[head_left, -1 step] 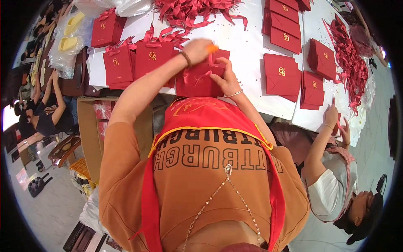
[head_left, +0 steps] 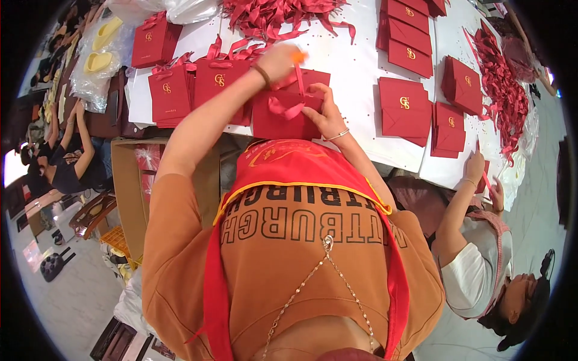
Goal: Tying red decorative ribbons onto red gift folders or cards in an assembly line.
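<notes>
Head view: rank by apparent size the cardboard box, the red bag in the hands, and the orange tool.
1. cardboard box, though partly hidden by the arm
2. red bag
3. orange tool, plainly smallest; blurred

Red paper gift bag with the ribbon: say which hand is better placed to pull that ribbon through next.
Left, probably: the left hand is raised above the red paper gift bag, gripping an orange tool at the ribbon. The right hand steadies the bag's edge.

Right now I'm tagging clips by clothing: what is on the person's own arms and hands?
Both arms are bare below short orange-brown sleeves. The left hand has a dark band at its wrist; the right hand has a thin silvery bracelet. No gloves.
</notes>
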Demonstrator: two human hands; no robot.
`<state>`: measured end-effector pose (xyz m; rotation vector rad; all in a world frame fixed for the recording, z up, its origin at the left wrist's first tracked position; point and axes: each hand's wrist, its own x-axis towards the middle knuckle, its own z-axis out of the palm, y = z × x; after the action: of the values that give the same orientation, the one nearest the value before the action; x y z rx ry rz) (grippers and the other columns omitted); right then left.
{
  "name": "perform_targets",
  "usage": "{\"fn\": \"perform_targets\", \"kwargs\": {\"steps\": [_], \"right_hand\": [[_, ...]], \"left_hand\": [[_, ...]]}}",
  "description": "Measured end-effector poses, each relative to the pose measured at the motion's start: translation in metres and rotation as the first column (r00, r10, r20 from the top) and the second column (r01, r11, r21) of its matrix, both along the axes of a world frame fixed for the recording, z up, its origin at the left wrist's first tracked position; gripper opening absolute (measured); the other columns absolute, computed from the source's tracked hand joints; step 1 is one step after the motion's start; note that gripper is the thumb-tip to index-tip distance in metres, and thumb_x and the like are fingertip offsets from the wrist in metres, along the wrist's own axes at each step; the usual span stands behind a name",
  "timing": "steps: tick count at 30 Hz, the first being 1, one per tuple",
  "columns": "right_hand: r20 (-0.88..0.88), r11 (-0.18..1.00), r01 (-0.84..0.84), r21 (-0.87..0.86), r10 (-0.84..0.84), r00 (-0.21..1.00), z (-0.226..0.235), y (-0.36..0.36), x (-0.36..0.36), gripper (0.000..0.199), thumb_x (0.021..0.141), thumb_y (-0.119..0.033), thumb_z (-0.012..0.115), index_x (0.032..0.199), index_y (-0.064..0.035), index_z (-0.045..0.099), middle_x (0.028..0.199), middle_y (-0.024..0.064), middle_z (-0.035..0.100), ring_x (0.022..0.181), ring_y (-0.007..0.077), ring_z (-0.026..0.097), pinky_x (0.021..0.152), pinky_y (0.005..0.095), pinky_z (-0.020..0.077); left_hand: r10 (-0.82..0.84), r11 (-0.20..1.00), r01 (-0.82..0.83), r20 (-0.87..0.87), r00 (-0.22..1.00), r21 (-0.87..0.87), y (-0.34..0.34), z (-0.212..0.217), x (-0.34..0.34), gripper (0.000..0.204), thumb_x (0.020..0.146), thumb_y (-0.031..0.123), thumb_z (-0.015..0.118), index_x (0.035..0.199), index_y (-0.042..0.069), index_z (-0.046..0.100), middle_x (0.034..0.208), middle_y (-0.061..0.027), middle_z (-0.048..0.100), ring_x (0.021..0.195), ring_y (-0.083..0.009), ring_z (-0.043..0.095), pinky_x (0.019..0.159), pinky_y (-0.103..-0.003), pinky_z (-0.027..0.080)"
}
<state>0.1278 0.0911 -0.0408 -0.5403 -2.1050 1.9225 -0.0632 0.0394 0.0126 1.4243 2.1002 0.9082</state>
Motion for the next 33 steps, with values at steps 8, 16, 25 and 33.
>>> {"fn": "perform_targets", "kwargs": {"steps": [8, 16, 25, 33], "right_hand": [[-0.057, 0.990, 0.136, -0.027, -0.137, 0.989, -0.009, 0.009, 0.002, 0.049, 0.080, -0.001, 0.057, 0.121, -0.0065, 0.030, 0.100, 0.0095, 0.052, 0.089, 0.0143, 0.053, 0.076, 0.0253, 0.0455], [-0.039, 0.944, 0.247, -0.221, -0.261, 0.964, 0.025, 0.020, -0.022, 0.040, 0.082, -0.011, 0.059, 0.113, -0.0042, 0.035, 0.094, 0.0065, 0.052, 0.084, 0.0123, 0.054, 0.067, 0.0227, 0.0466], [0.055, 0.965, 0.130, -0.228, -0.120, 0.991, 0.016, 0.008, -0.030, 0.022, 0.083, -0.013, 0.056, 0.101, -0.0023, 0.051, 0.081, 0.0053, 0.059, 0.071, 0.0091, 0.055, 0.061, 0.0216, 0.0444], [0.037, 0.990, 0.119, 0.075, -0.122, 0.992, 0.000, 0.017, -0.025, 0.016, 0.082, -0.010, 0.056, 0.095, -0.0013, 0.055, 0.080, 0.0061, 0.061, 0.069, 0.0122, 0.058, 0.062, 0.0248, 0.0457]], "left_hand": [[0.255, 0.932, -0.360, 0.662, 0.704, 0.024, -0.005, 0.008, -0.027, 0.043, 0.087, 0.033, 0.050, 0.120, 0.007, 0.043, 0.089, -0.0028, 0.055, 0.071, -0.0074, 0.047, 0.057, -0.020, 0.039], [0.329, 0.886, -0.425, 0.394, 0.858, 0.186, -0.064, -0.021, 0.026, 0.072, 0.064, 0.018, 0.076, 0.122, 0.004, 0.037, 0.119, -0.0122, 0.044, 0.107, -0.0229, 0.046, 0.089, -0.034, 0.039], [0.710, 0.683, -0.694, 0.017, 0.704, 0.229, -0.162, -0.035, -0.071, 0.060, 0.065, 0.014, 0.074, 0.116, 0.006, 0.044, 0.106, -0.0131, 0.052, 0.101, -0.0271, 0.049, 0.088, -0.037, 0.040], [0.613, 0.712, -0.674, -0.641, 0.463, 0.195, -0.133, -0.055, -0.056, 0.027, 0.072, 0.013, 0.061, 0.098, 0.015, 0.056, 0.115, -0.0098, 0.042, 0.106, -0.0323, 0.040, 0.085, -0.043, 0.035]]}}
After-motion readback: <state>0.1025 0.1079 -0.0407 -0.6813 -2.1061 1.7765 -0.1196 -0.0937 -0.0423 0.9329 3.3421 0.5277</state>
